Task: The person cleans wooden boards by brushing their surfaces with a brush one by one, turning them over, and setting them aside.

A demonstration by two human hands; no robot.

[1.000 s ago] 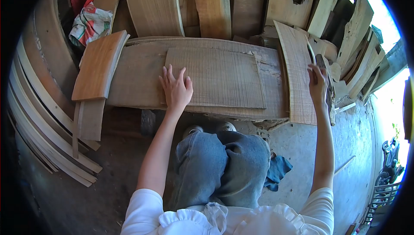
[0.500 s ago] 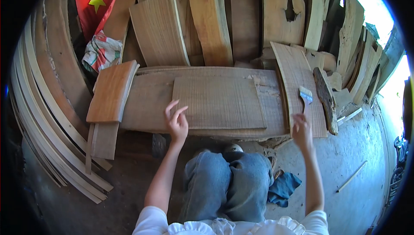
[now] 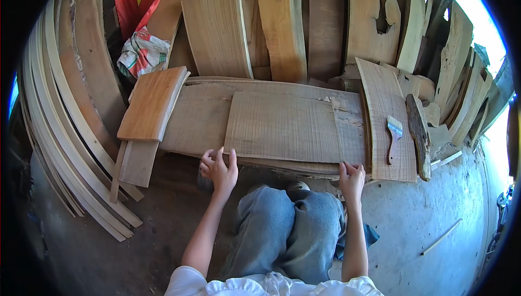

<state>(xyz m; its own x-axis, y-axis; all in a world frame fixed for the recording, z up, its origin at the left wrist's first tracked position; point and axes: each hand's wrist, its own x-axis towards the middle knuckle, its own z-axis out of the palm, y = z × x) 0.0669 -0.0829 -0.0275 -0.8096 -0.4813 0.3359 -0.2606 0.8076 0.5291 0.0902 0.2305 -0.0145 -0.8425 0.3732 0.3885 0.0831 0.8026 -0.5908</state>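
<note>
Head: board (image 3: 285, 125) on slab (image 3: 196, 112), grey floor (image 3: 423, 204); left grip (image 3: 220, 174), right grip (image 3: 352, 180) alongside, closure unclear.

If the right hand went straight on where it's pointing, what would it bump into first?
Probably the thin board on top of the big plank, at its near right corner. The fingertips of the right hand are right by that edge, but I can't tell whether they touch it.

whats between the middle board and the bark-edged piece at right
Head view: past the middle board, a stretch of larger slab, then a plank with the paintbrush on it.
</note>
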